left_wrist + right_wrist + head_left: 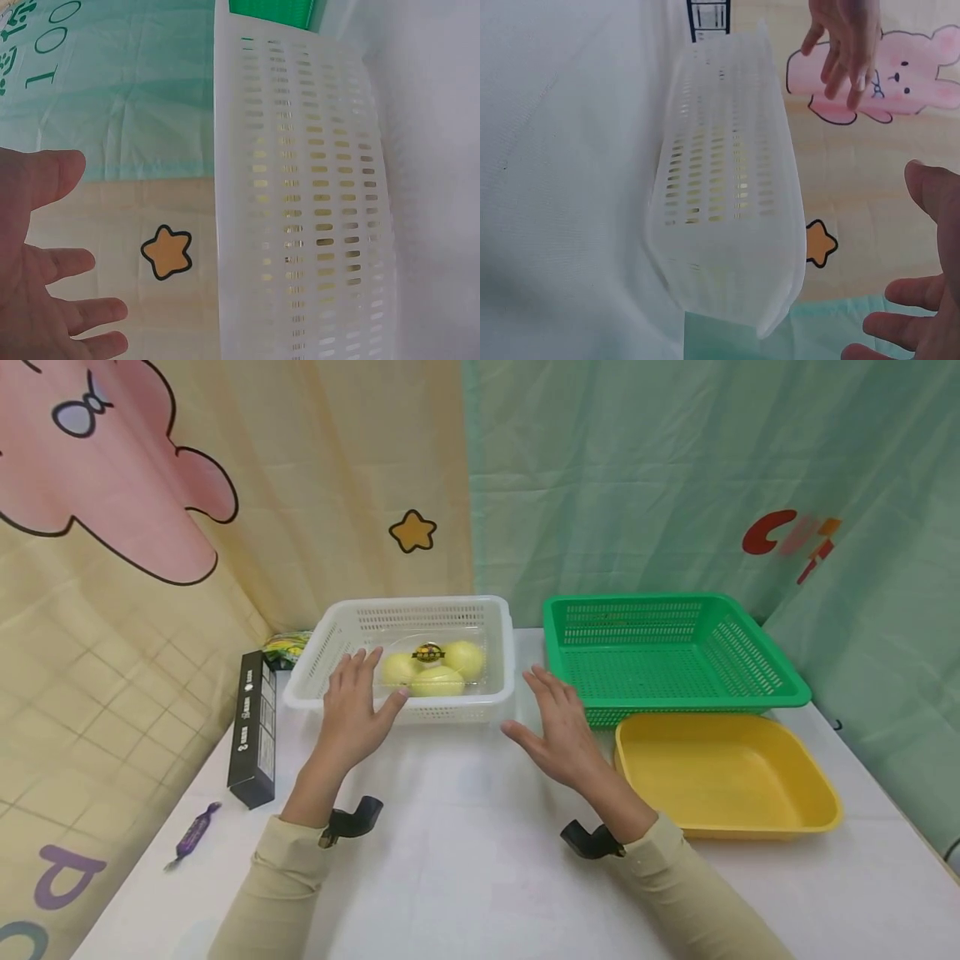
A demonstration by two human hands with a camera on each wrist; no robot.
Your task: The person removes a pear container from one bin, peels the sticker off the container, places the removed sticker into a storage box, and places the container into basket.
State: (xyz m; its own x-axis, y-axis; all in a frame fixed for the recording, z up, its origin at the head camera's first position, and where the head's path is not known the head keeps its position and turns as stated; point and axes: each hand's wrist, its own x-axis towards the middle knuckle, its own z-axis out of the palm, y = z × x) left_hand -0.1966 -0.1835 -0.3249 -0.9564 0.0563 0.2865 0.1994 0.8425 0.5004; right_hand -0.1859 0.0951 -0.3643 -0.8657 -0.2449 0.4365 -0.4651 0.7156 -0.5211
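A white slotted basket stands at the back of the table, a clear plastic box of pale yellow round fruit inside it. My left hand hovers over the basket's front left part with its fingers spread, holding nothing. In the left wrist view the left hand is beside the basket wall, apart from it. My right hand, also empty with fingers extended, is in the air to the right of the basket, near the green basket. The right wrist view shows its spread fingers.
A yellow tray stands at the right, in front of the green basket. On the left are a black box, a purple-wrapped candy and a green-yellow packet. Printed curtains hang behind the table.
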